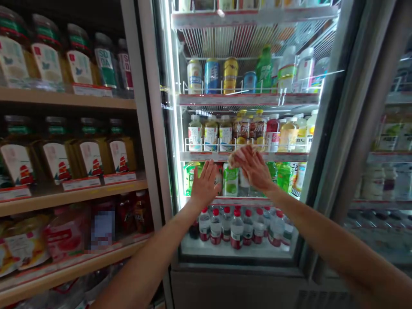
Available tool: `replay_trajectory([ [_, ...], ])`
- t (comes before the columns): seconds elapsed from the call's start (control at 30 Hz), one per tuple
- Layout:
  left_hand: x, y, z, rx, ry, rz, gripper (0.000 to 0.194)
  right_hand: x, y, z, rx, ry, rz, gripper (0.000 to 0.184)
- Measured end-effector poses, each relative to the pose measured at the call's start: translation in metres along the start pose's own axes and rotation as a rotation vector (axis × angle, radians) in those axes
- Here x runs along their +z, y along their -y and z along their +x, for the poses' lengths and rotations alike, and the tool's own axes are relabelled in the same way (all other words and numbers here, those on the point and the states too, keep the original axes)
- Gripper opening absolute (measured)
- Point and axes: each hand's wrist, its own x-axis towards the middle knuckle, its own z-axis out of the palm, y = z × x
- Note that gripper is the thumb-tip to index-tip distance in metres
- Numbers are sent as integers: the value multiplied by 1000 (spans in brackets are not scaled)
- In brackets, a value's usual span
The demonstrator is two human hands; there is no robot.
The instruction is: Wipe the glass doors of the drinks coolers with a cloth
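Note:
My left hand (204,185) is held up, fingers stretched out and apart, in front of the glass door (206,240) of a lit drinks fridge. It holds nothing; I cannot tell whether the palm touches the glass. Higher and to the right, my right hand (255,169) has a crumpled pale cloth (237,157) under its fingers, at the level of a shelf edge. Behind the hands stand green bottles (231,180) and a row of tea bottles (211,134), seen through the glass. Part of the green row is hidden by my hands.
On the left, an open shelf unit (77,102) carries rows of large amber bottles (92,148). Water bottles with red caps (237,229) fill the fridge's bottom level. Cans (230,76) stand on an upper shelf. A second fridge (375,201) is at the right, past the metal frame.

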Motion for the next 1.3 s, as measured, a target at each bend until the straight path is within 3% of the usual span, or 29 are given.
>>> replay_trajectory([
  [0.1, 4, -7, 2, -6, -22, -8, 60, -6, -18, 4, 196, -155, -52, 57],
  [0.17, 6, -11, 2, 1, -34, -18, 59, -5, -20, -8, 162, -145, -55, 57],
  [0.27, 9, -17, 2, 34, -47, -33, 59, -1, -12, -36, 7, -12, -29, 61],
  [0.33, 10, -23, 4, 52, -54, -38, 59, -1, -13, -41, -15, 26, -24, 62],
  [0.47, 12, -36, 10, 66, -60, -35, 58, -13, -35, -16, 232, -165, -73, 61],
  [0.53, 13, -42, 12, 77, -58, -35, 59, -16, -41, -15, 281, -210, -88, 62],
  [0.73, 17, -54, 20, 122, -43, -45, 59, -14, -35, -64, 22, 33, -55, 65],
  [0.93, 18, -77, 38, 161, -66, -73, 57, -28, -87, -40, 265, -216, -131, 63],
  [1.13, 23, -92, 41, 210, -57, -93, 58, -19, -81, -98, 178, -106, -125, 66],
  [1.3, 28, -107, 52, 220, -51, -99, 57, -34, -125, -68, 369, -275, -230, 55],
])
